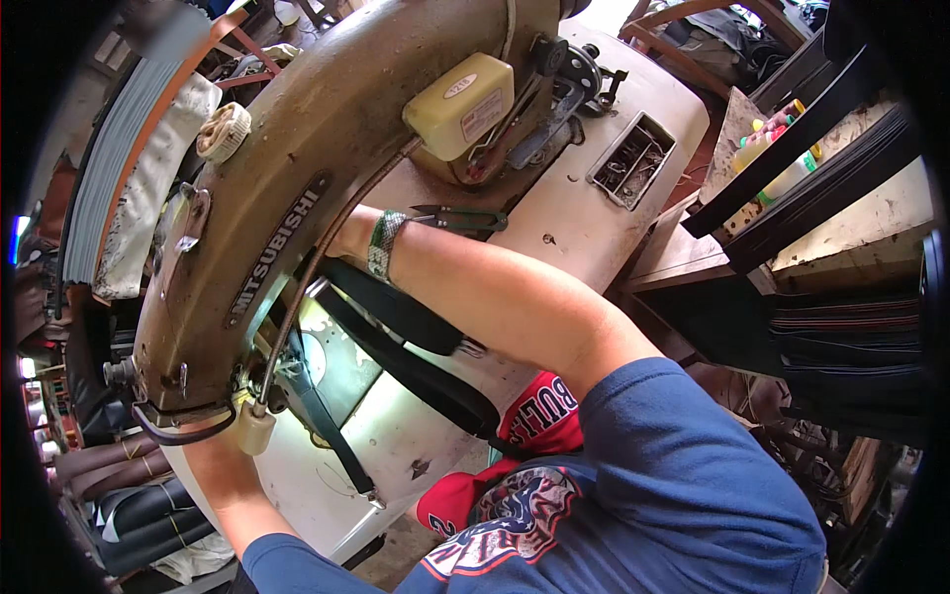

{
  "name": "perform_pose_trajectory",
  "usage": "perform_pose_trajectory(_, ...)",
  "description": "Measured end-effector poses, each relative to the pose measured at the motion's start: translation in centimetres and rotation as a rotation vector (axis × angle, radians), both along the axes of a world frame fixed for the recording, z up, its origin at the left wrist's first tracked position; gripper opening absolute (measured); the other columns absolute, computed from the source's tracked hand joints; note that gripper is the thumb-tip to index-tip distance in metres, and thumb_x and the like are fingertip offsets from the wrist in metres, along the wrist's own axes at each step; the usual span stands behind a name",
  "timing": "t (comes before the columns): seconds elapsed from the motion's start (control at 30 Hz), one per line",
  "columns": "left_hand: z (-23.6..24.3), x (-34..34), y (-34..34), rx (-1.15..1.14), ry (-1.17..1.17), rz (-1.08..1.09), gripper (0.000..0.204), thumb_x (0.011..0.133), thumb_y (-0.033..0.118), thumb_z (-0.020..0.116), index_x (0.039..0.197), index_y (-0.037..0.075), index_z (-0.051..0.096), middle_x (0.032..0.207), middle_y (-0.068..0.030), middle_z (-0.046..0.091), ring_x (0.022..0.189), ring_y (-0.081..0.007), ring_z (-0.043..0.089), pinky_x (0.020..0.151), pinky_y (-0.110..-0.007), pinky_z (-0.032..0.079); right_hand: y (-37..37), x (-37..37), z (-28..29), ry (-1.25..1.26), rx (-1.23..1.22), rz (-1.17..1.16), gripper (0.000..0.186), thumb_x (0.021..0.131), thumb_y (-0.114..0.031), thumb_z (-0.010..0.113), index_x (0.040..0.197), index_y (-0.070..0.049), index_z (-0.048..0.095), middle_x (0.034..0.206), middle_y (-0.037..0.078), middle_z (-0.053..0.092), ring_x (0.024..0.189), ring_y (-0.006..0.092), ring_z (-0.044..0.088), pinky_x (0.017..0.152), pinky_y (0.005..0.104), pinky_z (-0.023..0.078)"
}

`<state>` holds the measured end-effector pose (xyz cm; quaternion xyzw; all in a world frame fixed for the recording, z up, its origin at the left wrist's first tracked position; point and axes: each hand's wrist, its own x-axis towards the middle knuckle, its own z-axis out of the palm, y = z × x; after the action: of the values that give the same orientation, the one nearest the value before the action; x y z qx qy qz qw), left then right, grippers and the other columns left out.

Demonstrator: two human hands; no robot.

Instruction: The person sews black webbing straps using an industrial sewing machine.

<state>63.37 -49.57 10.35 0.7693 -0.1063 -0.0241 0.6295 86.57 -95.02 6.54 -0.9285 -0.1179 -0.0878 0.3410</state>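
A large brown sewing machine (282, 139) stands on a pale table (584, 238). My left hand (203, 441) is mostly hidden behind the machine's lower head; its fingers are out of sight. My right hand (346, 236), with a green patterned band at the wrist, reaches under the machine's arm, fingers hidden. What either holds is hidden. Black straps (396, 366) lie below my right forearm. A narrower dark strap (336, 445) with a metal end runs from the lit needle area toward me. Dark scissors (475, 220) rest just beyond my right wrist.
Stacked grey sheets (104, 168) stand at the left, above dark rolled material (139, 525). On the right, a wooden bench (841, 228) holds long black strips (821, 178) and small bottles (782, 173). A tray (630, 158) of small metal pieces is set in the tabletop.
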Motion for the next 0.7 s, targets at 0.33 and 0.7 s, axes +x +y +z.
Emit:
perform_pose_trajectory(0.33,5.9,-2.8,-1.6,0.440,-0.148,0.314,0.030,0.091,0.010,0.069,0.119,0.001,0.070,0.105,-0.0089,0.074,0.099,-0.0221,0.069,0.087,-0.037,0.055,1.4,-2.7,-1.8,-0.068,0.107,0.358,0.039,0.091,-0.039,0.070,0.117,-0.011,0.073,0.114,0.016,0.074,0.105,0.0327,0.069,0.096,0.0403,0.055)
perform_pose_trajectory(0.7,5.3,-1.4,-18.7,0.911,-0.365,0.460,0.032,0.089,0.009,0.071,0.119,0.001,0.070,0.106,-0.0107,0.074,0.101,-0.0250,0.070,0.089,-0.038,0.055,2.0,-1.9,0.1,-0.235,0.198,0.570,0.036,0.092,-0.037,0.067,0.117,-0.011,0.072,0.117,0.014,0.074,0.106,0.0311,0.069,0.097,0.0397,0.055)
